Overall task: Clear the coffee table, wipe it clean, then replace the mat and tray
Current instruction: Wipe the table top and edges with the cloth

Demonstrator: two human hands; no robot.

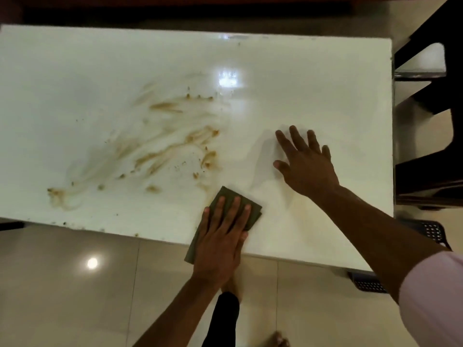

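The white glossy coffee table (313, 78) fills the view. Brown smeared stains and crumbs (170, 146) spread over its left and middle part. My left hand (220, 241) lies flat on a folded olive-green cloth (226, 196) at the table's near edge, part of the cloth hanging over the edge. My right hand (305, 161) rests flat on the table's right half with fingers spread, holding nothing. No mat or tray is in view.
A dark chair (431, 101) stands against the table's right end. A dark perforated object (432, 230) shows under the table's right corner. Glossy tiled floor (75, 296) lies in front, with my feet (280, 341) near the bottom.
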